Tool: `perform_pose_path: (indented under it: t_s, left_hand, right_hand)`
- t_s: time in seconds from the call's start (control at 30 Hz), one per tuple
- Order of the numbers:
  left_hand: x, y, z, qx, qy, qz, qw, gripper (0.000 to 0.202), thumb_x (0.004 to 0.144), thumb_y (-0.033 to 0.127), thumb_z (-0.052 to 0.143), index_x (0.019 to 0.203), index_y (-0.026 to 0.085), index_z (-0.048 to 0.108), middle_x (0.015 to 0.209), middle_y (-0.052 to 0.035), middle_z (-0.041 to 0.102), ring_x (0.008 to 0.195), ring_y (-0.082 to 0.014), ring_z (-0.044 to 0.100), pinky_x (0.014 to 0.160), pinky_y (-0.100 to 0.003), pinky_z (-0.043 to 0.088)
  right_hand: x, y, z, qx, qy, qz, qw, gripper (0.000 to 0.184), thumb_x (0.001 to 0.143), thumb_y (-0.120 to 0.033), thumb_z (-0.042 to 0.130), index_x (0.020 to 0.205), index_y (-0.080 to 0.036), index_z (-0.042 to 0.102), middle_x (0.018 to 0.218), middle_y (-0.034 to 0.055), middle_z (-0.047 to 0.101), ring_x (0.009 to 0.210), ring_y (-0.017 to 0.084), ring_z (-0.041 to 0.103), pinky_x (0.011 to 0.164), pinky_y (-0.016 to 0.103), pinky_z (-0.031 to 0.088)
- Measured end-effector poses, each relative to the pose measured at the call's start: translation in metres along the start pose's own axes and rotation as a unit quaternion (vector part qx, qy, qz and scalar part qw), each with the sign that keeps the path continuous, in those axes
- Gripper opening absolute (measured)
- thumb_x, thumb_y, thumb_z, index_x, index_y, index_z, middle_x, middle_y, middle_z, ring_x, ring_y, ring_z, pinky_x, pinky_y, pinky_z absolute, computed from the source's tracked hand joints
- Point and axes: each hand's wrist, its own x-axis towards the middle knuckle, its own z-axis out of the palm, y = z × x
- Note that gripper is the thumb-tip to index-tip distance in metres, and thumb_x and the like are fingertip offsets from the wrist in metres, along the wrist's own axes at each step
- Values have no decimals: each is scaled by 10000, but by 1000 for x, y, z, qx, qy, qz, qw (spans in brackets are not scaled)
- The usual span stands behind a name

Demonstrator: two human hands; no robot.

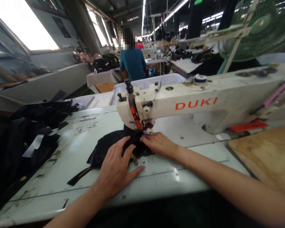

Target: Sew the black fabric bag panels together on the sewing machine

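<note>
A black fabric piece (108, 146) with a zipper lies on the pale sewing table (68, 148), running under the needle of a white DUKI sewing machine (192, 101). My left hand (116, 167) lies flat on the fabric, fingers spread, open. My right hand (158, 144) rests on the fabric just beside the presser foot (147, 129), fingers stretched toward the needle and pressing the cloth down. A brass zipper pull (133, 158) shows between the two hands. A black zipper tape end (78, 178) trails toward the table's front left.
A heap of black garments (26, 136) covers the table's left side. A wooden board (268, 155) lies at the right. A green fan (258, 28) stands behind the machine. A person in a teal shirt (133, 61) sits at a station further back.
</note>
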Motion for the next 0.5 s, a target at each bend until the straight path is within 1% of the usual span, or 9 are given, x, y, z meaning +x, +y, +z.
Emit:
perform_pose_path:
  t_s: [0.07,0.1,0.17,0.23,0.3,0.37,0.43,0.5]
  left_hand:
    - [-6,-2,10,54,-6,-27,998,440,877,302,578,1253,114,450,1380,-217,418,1193,-363,499,969,-487,445]
    - [-6,-5,13,70,-14,-38,997,404,884,236,535,1257,108,447,1339,-203,467,1128,-341,551,924,-457,475]
    - [1,-14,14,77,-28,-45,996,372,874,169,485,1243,136,467,1230,-140,567,1002,-297,620,842,-408,508]
    - [14,-27,8,63,-26,-33,997,352,861,150,470,1211,171,503,1175,-88,605,968,-271,637,807,-371,515]
    - [25,-39,-1,54,-21,7,998,344,856,125,449,1184,184,535,1183,-75,606,984,-258,634,812,-355,509]
    - [31,-48,-7,63,-21,71,995,331,877,98,417,1157,188,569,1174,-84,612,987,-254,629,836,-364,496]
    - [29,-51,-9,73,-37,146,986,318,922,86,384,1123,204,600,1137,-93,626,984,-249,625,860,-381,480]
    - [19,-46,-9,71,-64,214,972,325,952,75,363,1089,225,617,1102,-92,639,982,-236,621,877,-389,469]
  right_hand:
    - [-1,1,3,23,8,37,999,219,961,-123,475,1153,-199,549,1032,48,663,850,180,628,689,271,436]
    - [-1,2,5,31,12,52,998,221,966,-142,479,1161,-217,552,1042,36,666,856,178,629,696,268,433]
    - [1,4,6,39,23,78,996,180,980,-208,489,1132,-239,579,1016,17,676,851,177,631,703,266,429]
    - [3,6,6,41,31,98,994,158,992,-273,486,1074,-233,615,942,13,685,810,177,632,692,271,429]
    - [4,8,3,41,37,104,993,187,999,-296,473,1052,-222,637,880,17,686,766,179,630,676,278,436]
    - [1,8,1,39,40,87,995,186,993,-287,484,1043,-219,649,875,22,687,780,182,629,698,292,451]
    - [-5,4,1,34,38,49,997,158,976,-262,513,978,-214,664,898,29,688,859,190,624,779,316,463]
    - [-13,-3,3,24,31,-1,999,163,961,-210,524,881,-197,666,892,42,691,959,203,606,889,349,449]
